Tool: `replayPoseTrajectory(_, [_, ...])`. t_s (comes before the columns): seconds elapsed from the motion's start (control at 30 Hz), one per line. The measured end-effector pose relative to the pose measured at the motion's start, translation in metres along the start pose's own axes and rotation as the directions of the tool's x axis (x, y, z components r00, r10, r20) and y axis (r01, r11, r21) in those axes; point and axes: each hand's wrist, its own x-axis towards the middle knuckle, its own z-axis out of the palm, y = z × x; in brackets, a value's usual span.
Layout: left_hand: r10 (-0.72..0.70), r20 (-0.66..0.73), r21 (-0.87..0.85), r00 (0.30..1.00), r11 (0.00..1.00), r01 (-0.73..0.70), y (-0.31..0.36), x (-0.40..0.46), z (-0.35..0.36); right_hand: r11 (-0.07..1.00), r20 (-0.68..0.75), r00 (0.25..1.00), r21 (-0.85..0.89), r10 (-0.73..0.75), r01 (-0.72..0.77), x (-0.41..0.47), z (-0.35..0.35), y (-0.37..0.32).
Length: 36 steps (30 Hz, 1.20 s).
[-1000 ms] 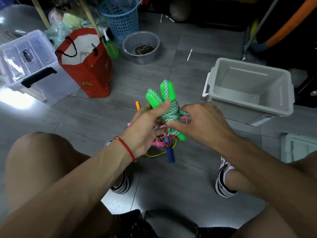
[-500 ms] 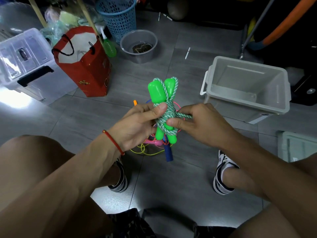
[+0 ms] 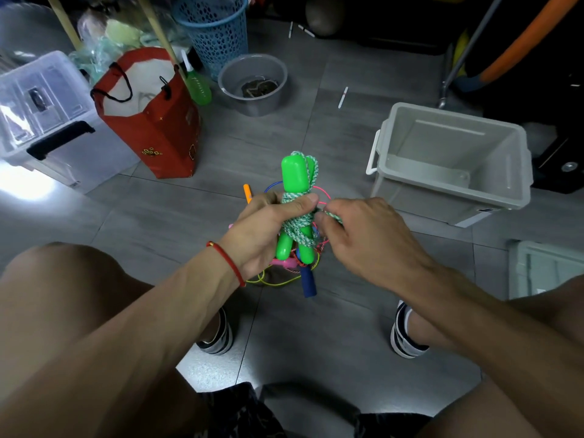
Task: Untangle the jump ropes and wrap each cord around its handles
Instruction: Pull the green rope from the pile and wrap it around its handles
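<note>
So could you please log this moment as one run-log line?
left hand: grips green handles | right hand: pinches green-white cord end | other ropes: tangled on floor

Arms: both bare from wrist to the frame edge, no sleeves.
Left wrist: a thin red cord bracelet, wound round once, with a small knot or bead on its upper side.
Left hand: no rings, nothing else worn.
Right hand: no rings, no band at the wrist.
Legs: bare knees and shins.
Shorts: dark patterned fabric shorts, at the bottom edge.
Feet: black-and-white striped slip-on shoes, one on each foot, ankles bare.
</note>
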Motion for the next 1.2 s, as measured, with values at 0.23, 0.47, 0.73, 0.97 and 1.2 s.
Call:
replayPoseTrajectory(0.23, [-0.081,0.034,-0.172,0.996,0.981,0.085,-0.003,0.001,0.011,0.992,-0.044,0.999,-0.122,-0.018,0.013,0.005,0.006,-0.005])
replayPoseTrajectory(0.47, [-0.096,0.06,-0.254,0.994,0.961,0.108,0.009,-0.001,0.008,0.981,0.019,0.992,0.147,0.125,-0.126,0.021,-0.006,0.018])
replayPoseTrajectory(0.73, [0.054,-0.017,-0.01,0.998,0.998,-0.054,0.009,-0.005,0.001,0.98,0.102,0.992,0.178,0.071,-0.088,0.023,-0.012,0.027])
replayPoseTrajectory(0.97, [0.291,-0.226,0.068,0.929,0.957,-0.283,-0.01,0.001,0.009,0.986,0.078,0.989,0.104,0.122,-0.13,0.011,0.003,-0.005])
replayPoseTrajectory(1.2, [0.233,-0.133,-0.14,0.963,0.958,-0.251,-0.008,-0.002,0.006,0.99,0.056,0.991,0.064,0.122,-0.125,0.016,-0.002,-0.001])
